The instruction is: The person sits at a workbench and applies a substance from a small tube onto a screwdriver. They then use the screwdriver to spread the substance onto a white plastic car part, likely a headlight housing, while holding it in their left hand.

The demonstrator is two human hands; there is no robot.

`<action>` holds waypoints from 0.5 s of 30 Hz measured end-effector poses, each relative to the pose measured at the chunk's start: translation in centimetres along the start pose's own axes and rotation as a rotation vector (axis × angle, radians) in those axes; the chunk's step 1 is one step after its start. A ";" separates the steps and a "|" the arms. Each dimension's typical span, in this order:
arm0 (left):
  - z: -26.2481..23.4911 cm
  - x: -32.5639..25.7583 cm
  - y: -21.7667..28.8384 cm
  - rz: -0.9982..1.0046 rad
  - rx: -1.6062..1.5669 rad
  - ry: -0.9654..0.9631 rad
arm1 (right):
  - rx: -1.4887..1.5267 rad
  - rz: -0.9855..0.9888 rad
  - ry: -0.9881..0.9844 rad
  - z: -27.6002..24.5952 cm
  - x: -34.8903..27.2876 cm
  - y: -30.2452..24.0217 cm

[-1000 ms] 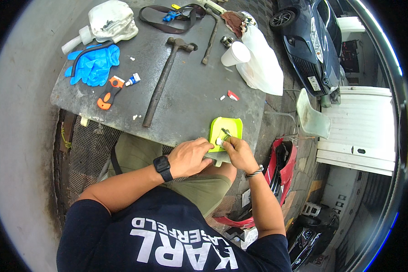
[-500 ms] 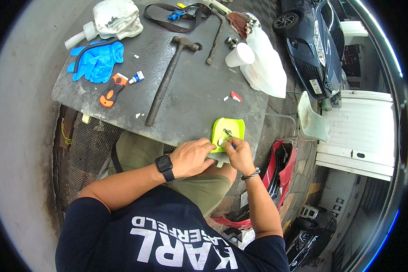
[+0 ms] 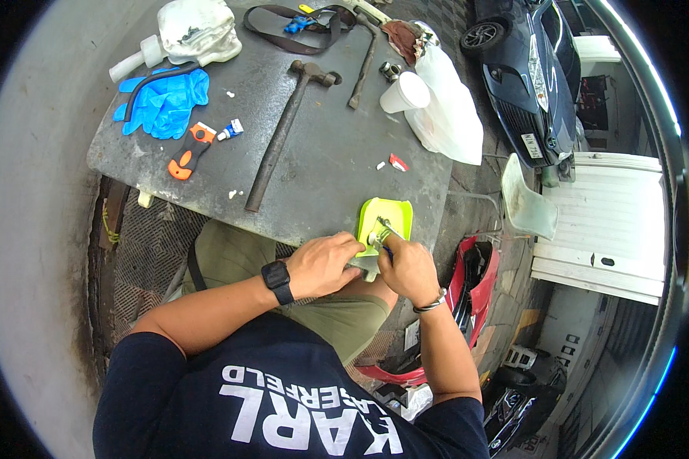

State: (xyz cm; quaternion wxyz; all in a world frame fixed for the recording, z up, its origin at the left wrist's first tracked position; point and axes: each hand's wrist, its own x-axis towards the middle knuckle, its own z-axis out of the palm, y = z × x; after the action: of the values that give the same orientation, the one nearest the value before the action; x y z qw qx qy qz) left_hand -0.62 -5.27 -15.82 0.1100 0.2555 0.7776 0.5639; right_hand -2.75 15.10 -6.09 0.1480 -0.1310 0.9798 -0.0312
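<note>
A small lime-green tray (image 3: 398,210) lies at the table's near right edge, with some pale material and dark specks inside. My left hand (image 3: 323,264) pinches its near left rim between thumb and fingers. In my right hand (image 3: 410,269) is a slim metal tool (image 3: 390,227), its tip down in the tray. The fist hides most of the tool's handle, so its exact kind does not show. Beyond the tray are a red scrap of packaging (image 3: 398,162) and a tiny white piece (image 3: 380,165).
On the grey table (image 3: 321,168) lie a hammer (image 3: 283,138), an orange-and-black scraper (image 3: 192,151), a small tube (image 3: 230,129), blue gloves (image 3: 161,107) and a lug wrench (image 3: 365,65). A white cup (image 3: 404,93) and a plastic bag (image 3: 448,115) stand at the right. Cars are parked beyond.
My right hand has shifted slightly right and nearer to me, tilting the tool so that more of its metal shaft shows. My left hand and the tray stay nearly in place.
</note>
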 end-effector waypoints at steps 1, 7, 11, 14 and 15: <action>-0.1 0.0 -0.1 0.014 -0.006 -0.003 | -0.036 -0.032 0.007 -0.4 0.0 -0.3; -0.3 -0.1 -0.2 0.043 -0.033 -0.008 | -0.220 -0.194 0.044 0.2 0.5 -0.6; -0.1 -0.1 -0.1 0.037 -0.014 -0.017 | -0.306 -0.267 0.019 0.0 0.9 -0.9; 0.0 -0.1 0.1 0.040 0.022 -0.005 | -0.353 -0.275 -0.079 -0.3 2.0 -0.8; 0.2 -0.2 0.2 0.045 0.034 0.009 | -0.362 -0.282 -0.105 -0.4 2.2 -0.7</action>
State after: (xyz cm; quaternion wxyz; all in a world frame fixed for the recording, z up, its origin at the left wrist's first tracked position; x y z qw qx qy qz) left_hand -0.31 -5.16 -15.76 0.0897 0.2722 0.7815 0.5541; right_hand -4.74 13.85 -6.28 0.1668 -0.2923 0.9325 0.1314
